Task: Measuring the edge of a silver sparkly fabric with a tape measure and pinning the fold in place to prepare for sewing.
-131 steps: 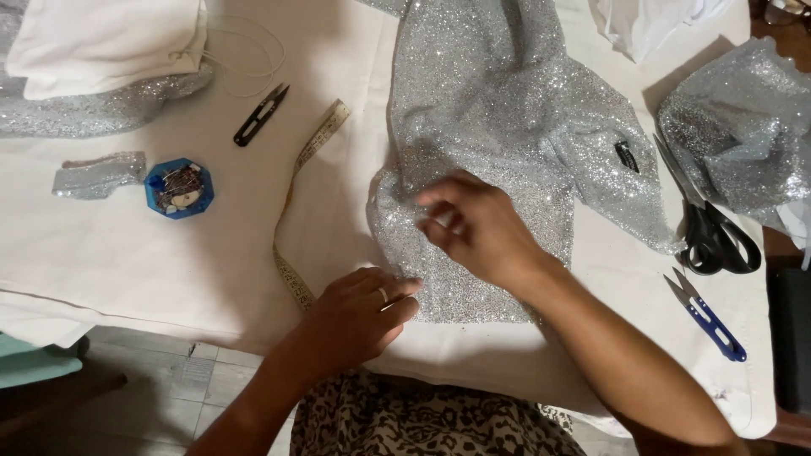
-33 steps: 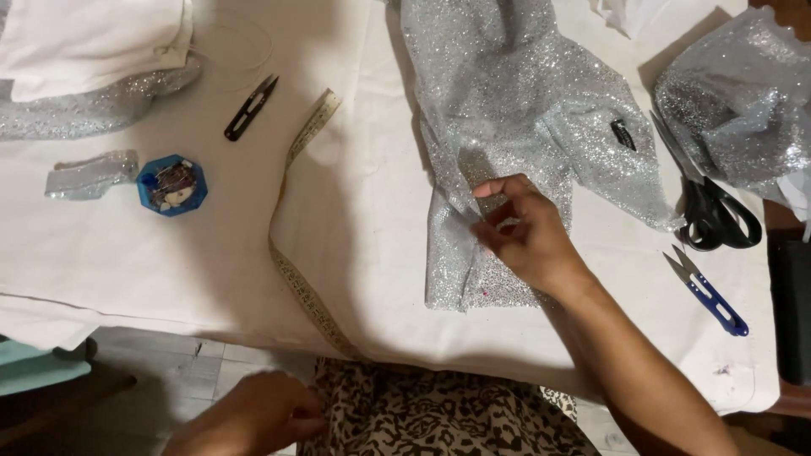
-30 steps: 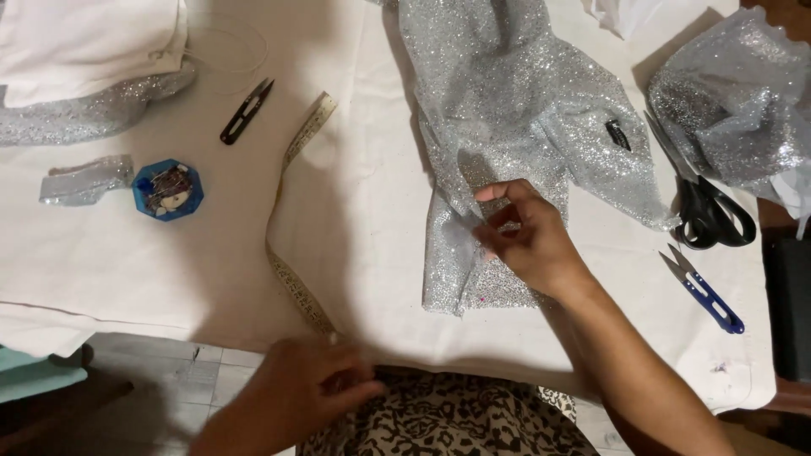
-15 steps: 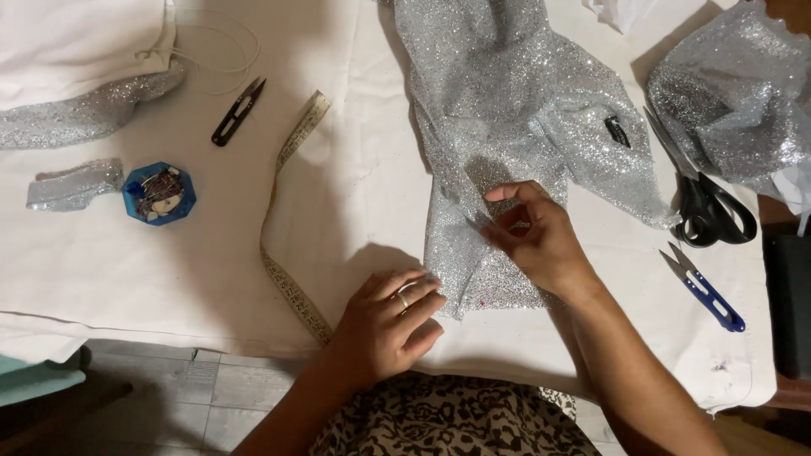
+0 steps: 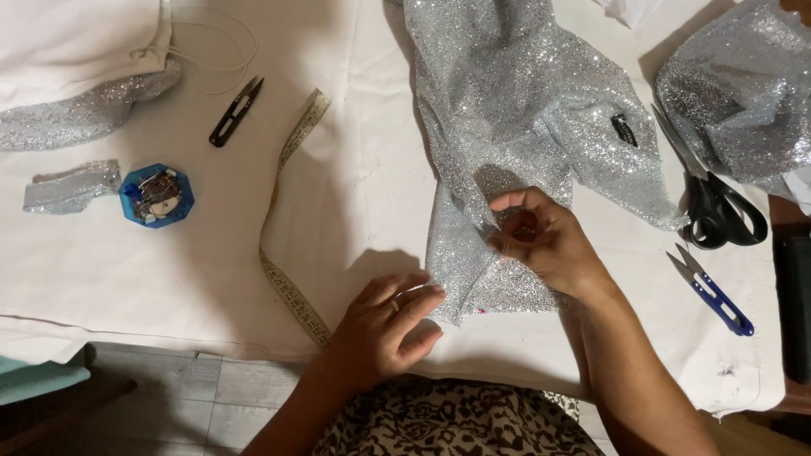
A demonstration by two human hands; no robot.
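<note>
A silver glitter fabric [image 5: 515, 110] lies spread over the white-covered table [image 5: 372, 186]. My right hand [image 5: 541, 241] pinches a fold of this fabric near its lower part, fingers closed on the cloth. My left hand [image 5: 384, 329] rests flat at the fabric's lower left corner, fingertips touching its edge and pressing it down on the table.
A measuring tape [image 5: 287, 228] curls left of the fabric. Black thread snips [image 5: 235, 111], a blue pin box [image 5: 156, 196] and glitter scraps [image 5: 72, 118] lie at the left. Black scissors [image 5: 714, 198], blue snips [image 5: 714, 291] and more glitter cloth [image 5: 743, 93] are at the right.
My left hand came up from below the table edge and landed at the fabric's lower corner. My right hand stayed on the fold, shifting only slightly.
</note>
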